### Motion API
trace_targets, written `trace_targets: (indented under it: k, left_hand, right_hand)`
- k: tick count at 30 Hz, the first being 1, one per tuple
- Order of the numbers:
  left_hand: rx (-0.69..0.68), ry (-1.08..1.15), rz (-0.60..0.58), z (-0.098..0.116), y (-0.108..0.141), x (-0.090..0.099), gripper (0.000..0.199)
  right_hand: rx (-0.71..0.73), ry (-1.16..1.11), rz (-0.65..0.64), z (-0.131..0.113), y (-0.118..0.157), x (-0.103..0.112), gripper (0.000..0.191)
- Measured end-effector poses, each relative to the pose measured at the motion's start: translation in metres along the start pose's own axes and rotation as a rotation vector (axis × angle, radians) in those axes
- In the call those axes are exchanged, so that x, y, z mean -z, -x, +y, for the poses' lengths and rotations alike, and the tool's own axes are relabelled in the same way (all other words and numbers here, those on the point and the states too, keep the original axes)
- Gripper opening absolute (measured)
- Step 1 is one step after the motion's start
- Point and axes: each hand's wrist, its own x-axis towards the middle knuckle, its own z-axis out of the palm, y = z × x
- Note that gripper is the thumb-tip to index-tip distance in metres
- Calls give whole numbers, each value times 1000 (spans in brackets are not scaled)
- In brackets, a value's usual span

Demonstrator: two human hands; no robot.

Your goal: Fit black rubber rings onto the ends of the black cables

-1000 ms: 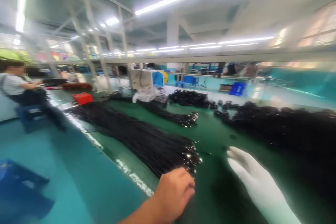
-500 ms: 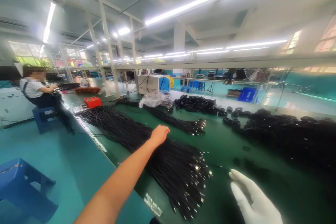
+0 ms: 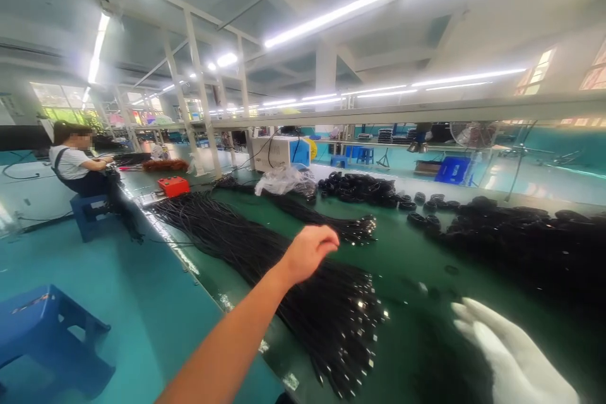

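Observation:
My bare left hand (image 3: 311,254) is over a long bundle of black cables (image 3: 227,227) on the green tabletop. Its fingers are curled in toward the thumb; what they hold, if anything, cannot be made out. The bundle's shiny metal-tipped ends (image 3: 362,328) fan out to the right of that hand. At the lower right, my right hand (image 3: 506,334), in a white glove, hovers above the table with fingers stretched out and nothing visible in them. A smaller bundle of black cables (image 3: 326,218) lies just beyond my left hand.
Coiled black cables (image 3: 530,240) are heaped on the right, with more coils (image 3: 357,189) farther back. A clear plastic bag (image 3: 284,183) rests before a white and blue machine (image 3: 274,153). A red box (image 3: 173,187) sits far left; a blue stool (image 3: 52,334) stands on the floor. A person (image 3: 78,161) sits beyond.
My left hand has moved right along the cable bundle and looks raised a little. My right hand has shifted to the right. The whole view has turned slightly left.

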Motion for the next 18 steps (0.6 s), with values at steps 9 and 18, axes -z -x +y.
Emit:
trace_targets:
  k: [9, 18]
  left_hand:
    - [-233, 144, -265, 81, 14, -20, 18]
    - [-328, 269, -340, 105, -4, -49, 19]
  right_hand:
    - [-524, -720, -1417, -23, 22, -14, 33]
    - [-624, -897, -1507, -6, 17, -16, 32]
